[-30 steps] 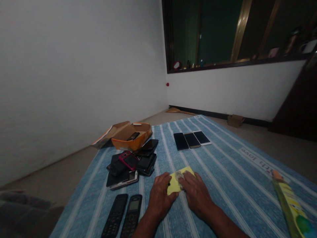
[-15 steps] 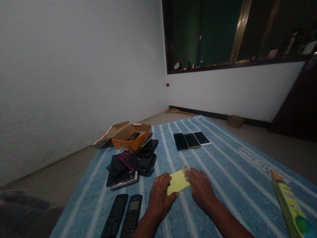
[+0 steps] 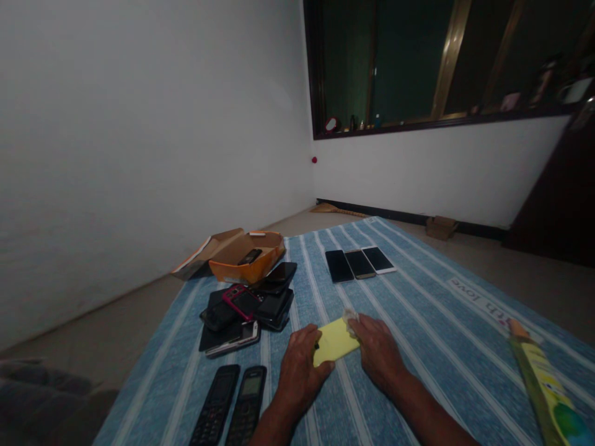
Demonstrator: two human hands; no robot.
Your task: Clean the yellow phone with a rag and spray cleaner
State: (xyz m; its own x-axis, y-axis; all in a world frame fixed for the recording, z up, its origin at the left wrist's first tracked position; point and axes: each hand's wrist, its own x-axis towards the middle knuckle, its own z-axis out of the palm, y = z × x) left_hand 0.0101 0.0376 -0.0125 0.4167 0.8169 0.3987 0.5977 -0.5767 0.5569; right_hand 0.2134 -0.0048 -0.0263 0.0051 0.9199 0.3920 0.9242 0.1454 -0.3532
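Note:
A flat yellow phone (image 3: pixel 335 342), its back facing up, lies between my hands over the striped cloth. My left hand (image 3: pixel 303 367) is closed on its left end, with thumb and fingers along opposite edges. A dark spot, perhaps the camera, shows beside those fingers. At the other end, my right hand (image 3: pixel 379 347) pinches a crumpled whitish tissue (image 3: pixel 350 314) against the phone's far right corner. Two black keypad phones, one (image 3: pixel 216 402) left of the other (image 3: pixel 248 402), lie side by side to the left of my left forearm.
Left of centre is a heap of phones (image 3: pixel 274 306), with an open orange box (image 3: pixel 244 271) behind it holding a small phone. Three smartphones (image 3: pixel 359 264) lie in a row farther back. A yellow-green packet (image 3: pixel 551 387) lies on the blue striped cloth (image 3: pixel 446 353) at right.
Very little differs. The tissue and my right fingers sit slightly differently at the phone's far corner; my left hand stays in place.

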